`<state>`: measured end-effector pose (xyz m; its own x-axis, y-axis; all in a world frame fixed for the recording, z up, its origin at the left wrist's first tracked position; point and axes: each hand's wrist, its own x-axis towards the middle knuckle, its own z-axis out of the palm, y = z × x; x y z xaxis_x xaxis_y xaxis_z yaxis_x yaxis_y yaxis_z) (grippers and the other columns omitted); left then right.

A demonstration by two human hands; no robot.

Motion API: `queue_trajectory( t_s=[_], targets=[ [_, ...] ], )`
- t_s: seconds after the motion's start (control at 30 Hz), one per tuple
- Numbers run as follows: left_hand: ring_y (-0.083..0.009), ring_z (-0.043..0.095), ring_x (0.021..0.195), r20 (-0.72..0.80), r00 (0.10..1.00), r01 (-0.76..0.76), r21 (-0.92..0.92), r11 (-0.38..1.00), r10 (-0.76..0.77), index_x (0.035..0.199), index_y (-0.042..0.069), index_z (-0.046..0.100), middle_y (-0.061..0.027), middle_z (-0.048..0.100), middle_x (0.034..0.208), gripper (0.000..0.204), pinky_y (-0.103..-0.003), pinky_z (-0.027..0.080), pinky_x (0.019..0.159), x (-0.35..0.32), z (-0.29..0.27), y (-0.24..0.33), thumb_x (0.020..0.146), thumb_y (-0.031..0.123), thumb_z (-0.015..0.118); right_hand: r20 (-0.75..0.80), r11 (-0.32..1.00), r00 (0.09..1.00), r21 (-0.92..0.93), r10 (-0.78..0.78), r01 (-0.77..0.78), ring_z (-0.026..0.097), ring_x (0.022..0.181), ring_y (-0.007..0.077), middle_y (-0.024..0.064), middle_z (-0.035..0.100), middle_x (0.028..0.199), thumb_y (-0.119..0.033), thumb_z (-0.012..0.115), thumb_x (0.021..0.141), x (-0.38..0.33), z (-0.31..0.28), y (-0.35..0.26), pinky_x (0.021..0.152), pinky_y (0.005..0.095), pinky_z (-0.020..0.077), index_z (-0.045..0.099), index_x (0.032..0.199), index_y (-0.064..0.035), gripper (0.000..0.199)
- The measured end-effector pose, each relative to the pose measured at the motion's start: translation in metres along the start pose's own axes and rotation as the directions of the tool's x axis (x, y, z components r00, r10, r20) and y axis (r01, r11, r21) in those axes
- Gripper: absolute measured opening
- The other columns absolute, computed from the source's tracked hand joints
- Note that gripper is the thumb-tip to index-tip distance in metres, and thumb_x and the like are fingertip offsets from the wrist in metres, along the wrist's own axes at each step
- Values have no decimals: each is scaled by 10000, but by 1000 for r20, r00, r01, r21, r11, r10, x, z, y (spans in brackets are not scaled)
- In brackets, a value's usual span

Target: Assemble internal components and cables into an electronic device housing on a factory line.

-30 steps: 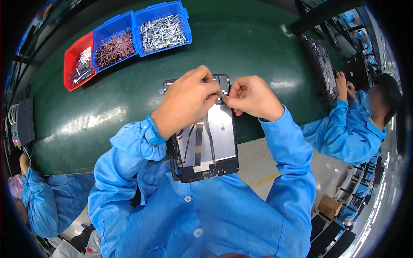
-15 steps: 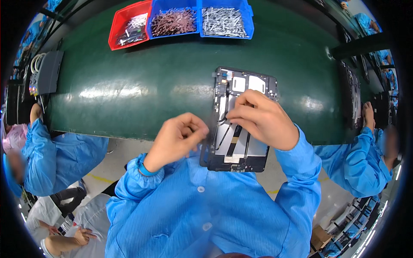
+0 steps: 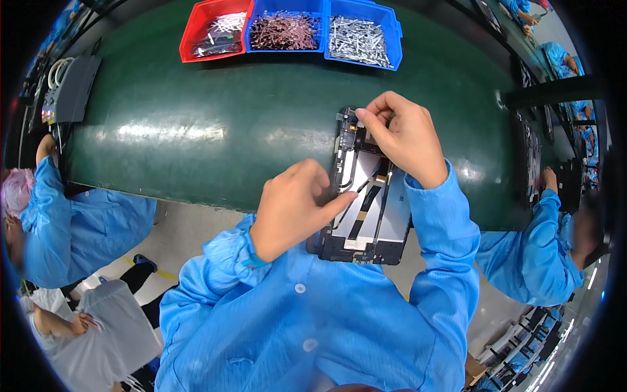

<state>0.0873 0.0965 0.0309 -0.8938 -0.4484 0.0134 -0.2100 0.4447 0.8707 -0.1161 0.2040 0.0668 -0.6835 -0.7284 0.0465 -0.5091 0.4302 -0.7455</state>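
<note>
An opened tablet (image 3: 392,225) with a black frame, a silver inner plate and black ribbon cables lies tilted at the near edge of the table. My left hand (image 3: 290,206) is over its left side. The thumb reaches out onto a thin black cable (image 3: 364,185), apart from the loosely bent fingers; nothing shows between them. At the tablet's upper end my right hand (image 3: 411,137) pinches thumb and forefinger together beside a small circuit board (image 3: 349,127). Whatever those fingertips hold, if anything, is too small to make out. The right hand hides the tablet's upper right part.
Along the far side of the green table (image 3: 228,117) stand a red bin (image 3: 186,49) with white and dark pieces, a blue bin (image 3: 320,46) with brownish parts and another blue bin (image 3: 395,55) with silvery parts. A grey box (image 3: 75,91) is far left. Co-workers in blue sit on both sides.
My right hand has moved up from the tablet's middle to its upper end. The left hand has come rightward over the tablet, its thumb now stretched out. The view has shifted slightly.
</note>
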Motion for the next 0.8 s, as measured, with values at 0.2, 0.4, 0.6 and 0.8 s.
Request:
queue_trajectory(
  t_s=[0.2, 0.4, 0.6, 0.8],
  targets=[
    [-313, 624, 551, -10, 999, -49, 113, 992, 51, 740, 35, 566, -127, 610, 620, 321, -418, 496, 551, 29, 14, -4, 869, 201, 809, -20, 998, 999, 56, 31, -30, 611, 542, 150, 98, 670, 644, -191, 775, 943, -13, -12, -2, 519, 344, 457, 722, 888, 30, 234],
    [-264, 600, 524, 23, 997, -73, 49, 996, 72, 775, 20, 579, -126, 609, 635, 286, -393, 476, 532, 28, 8, -8, 910, 162, 788, 201, 990, 974, -72, -106, 123, 691, 785, 291, 117, 673, 882, -158, 783, 894, -20, -18, 2, 680, 399, 540, 772, 983, -59, 133],
    [-201, 569, 491, 57, 998, -31, -1, 1000, 31, 816, 12, 626, -124, 614, 639, 273, -365, 437, 497, 28, 3, -9, 916, 186, 811, 344, 872, 870, -215, -354, 440, 683, 889, 314, 78, 610, 1057, -158, 787, 871, -11, -13, 0, 728, 439, 563, 764, 1027, -132, 160],
    [-177, 539, 473, 42, 999, -34, 9, 999, 33, 812, 14, 638, -114, 613, 630, 277, -351, 416, 483, 27, 6, -11, 911, 196, 822, 520, 856, 800, -223, -300, 466, 668, 918, 317, 85, 592, 1051, -169, 806, 860, 14, -21, -9, 754, 447, 549, 714, 965, -102, 155]
  ],
)
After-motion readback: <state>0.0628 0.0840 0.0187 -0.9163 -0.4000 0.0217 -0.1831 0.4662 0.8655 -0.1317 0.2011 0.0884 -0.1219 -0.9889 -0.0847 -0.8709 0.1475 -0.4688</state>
